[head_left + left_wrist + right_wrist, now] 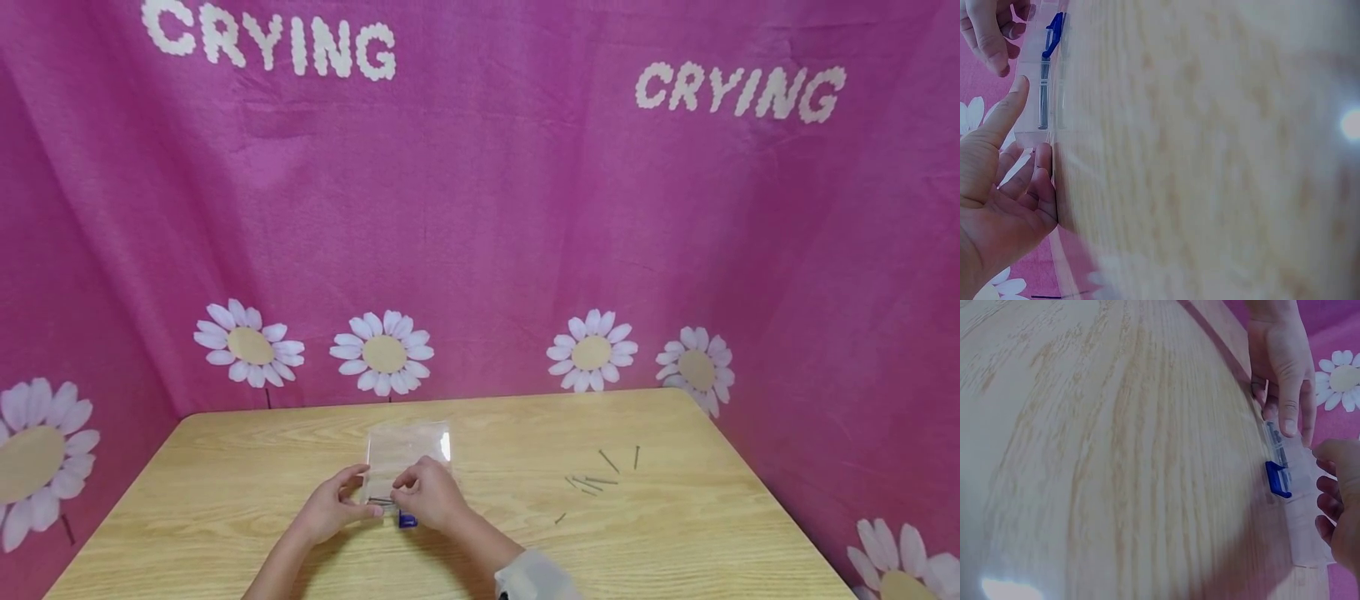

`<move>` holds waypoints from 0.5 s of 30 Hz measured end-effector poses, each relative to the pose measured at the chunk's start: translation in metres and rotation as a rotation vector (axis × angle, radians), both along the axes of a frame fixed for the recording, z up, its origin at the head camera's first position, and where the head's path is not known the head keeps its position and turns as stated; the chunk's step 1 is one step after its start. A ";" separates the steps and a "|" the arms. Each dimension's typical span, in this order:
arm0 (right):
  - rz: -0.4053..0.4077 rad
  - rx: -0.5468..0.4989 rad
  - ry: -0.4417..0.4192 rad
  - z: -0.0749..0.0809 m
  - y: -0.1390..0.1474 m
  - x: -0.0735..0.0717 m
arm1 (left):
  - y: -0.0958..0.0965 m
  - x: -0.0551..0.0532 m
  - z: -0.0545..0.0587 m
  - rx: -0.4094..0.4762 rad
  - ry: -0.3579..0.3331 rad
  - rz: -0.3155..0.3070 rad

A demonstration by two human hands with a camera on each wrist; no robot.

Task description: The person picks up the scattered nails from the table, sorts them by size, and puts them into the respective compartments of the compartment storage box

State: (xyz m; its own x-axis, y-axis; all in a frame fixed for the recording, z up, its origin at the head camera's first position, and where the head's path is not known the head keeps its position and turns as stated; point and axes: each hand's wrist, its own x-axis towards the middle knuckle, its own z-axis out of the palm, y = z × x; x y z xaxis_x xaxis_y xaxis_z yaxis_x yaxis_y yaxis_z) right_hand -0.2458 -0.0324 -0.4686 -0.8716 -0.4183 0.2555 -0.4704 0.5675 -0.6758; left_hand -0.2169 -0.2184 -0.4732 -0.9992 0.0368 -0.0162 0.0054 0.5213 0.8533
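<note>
A clear plastic box (405, 450) with a blue clasp (407, 520) on its front edge sits on the table. My left hand (330, 506) grips its left side, thumb at the front corner and fingers curled around the side. Long grey pieces that look like nails or screws (1044, 94) lie inside the front compartment. Over the front of the box is my right hand (433, 497), its fingers bent and its thumb and index close together near these pieces. Whether anything is between those fingertips cannot be seen.
Several loose grey nails or screws (602, 481) are scattered on the right part of the wooden table (675, 542). A smaller one (560, 518) lies nearer the front. A pink cloth (480, 208) with daisies hangs behind the table and at both sides.
</note>
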 end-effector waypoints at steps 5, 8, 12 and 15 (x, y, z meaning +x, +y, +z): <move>0.008 -0.009 -0.014 0.006 0.007 -0.002 | 0.000 0.000 -0.001 0.008 0.002 0.000; 0.013 -0.009 -0.001 0.010 0.015 -0.005 | 0.001 0.000 -0.002 0.022 0.007 -0.004; 0.017 -0.025 0.017 0.014 0.028 -0.010 | 0.001 0.000 -0.001 0.022 0.007 -0.001; 0.008 -0.030 0.034 0.015 0.040 -0.014 | 0.001 0.000 -0.001 0.008 -0.005 0.013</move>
State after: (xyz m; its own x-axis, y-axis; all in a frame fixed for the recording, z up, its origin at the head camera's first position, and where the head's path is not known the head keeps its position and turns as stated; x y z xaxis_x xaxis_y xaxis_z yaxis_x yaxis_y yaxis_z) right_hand -0.2603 0.0072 -0.4537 -0.8589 -0.4173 0.2969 -0.4977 0.5435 -0.6759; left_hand -0.2166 -0.2172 -0.4744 -0.9995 0.0235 -0.0207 -0.0056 0.5147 0.8573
